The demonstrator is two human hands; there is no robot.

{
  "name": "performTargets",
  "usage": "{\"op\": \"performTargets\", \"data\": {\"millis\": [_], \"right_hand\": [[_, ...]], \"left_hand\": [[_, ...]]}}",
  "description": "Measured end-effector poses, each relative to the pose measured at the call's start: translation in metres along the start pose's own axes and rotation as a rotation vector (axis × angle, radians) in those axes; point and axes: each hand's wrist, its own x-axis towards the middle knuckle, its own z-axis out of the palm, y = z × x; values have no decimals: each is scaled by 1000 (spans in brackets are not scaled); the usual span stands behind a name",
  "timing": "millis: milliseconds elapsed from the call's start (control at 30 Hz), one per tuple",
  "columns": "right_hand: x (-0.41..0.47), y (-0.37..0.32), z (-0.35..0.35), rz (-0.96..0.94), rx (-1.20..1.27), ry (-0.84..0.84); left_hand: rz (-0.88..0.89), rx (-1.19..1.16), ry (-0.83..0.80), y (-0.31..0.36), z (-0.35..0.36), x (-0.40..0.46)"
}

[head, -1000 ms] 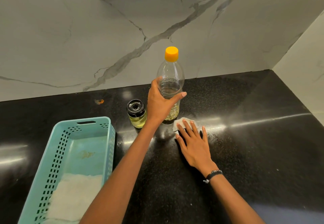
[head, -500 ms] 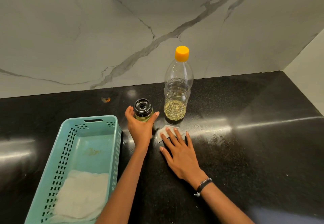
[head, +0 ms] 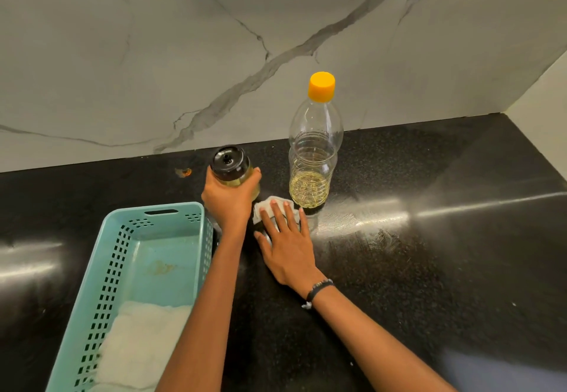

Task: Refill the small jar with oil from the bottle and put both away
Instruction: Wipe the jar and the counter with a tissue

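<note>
A clear plastic oil bottle (head: 313, 158) with an orange cap stands upright on the black counter, about a quarter full of yellow oil. Left of it, my left hand (head: 228, 198) grips the small glass jar (head: 230, 168), which has a black lid and yellow oil inside; the jar looks lifted and tilted slightly. My right hand (head: 285, 244) lies flat with straight fingers pressing a white cloth (head: 270, 206) onto the counter just in front of the bottle.
A teal perforated basket (head: 122, 256) with a white cloth lying in its near end sits at the left front. A small orange speck (head: 183, 172) lies near the marble backsplash. A wall meets the counter at the far right.
My left hand let go of the bottle, moved left to the jar, closed round it and raised it. My right hand slid the cloth leftward along the counter.
</note>
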Motion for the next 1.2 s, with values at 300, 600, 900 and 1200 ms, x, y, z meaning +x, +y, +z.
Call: {"op": "performTargets", "data": {"millis": [300, 600, 900, 1200], "right_hand": [[25, -34, 1, -261, -43, -145], [0, 12, 1, -330, -76, -49], [-33, 8, 3, -180, -41, -36], [-44, 58, -17, 20, -100, -4]], "left_hand": [[62, -21, -51, 17, -28, 15], [3, 6, -69, -2, -16, 1], [0, 30, -81, -14, -6, -6], [-10, 16, -158, -22, 5, -15]]}}
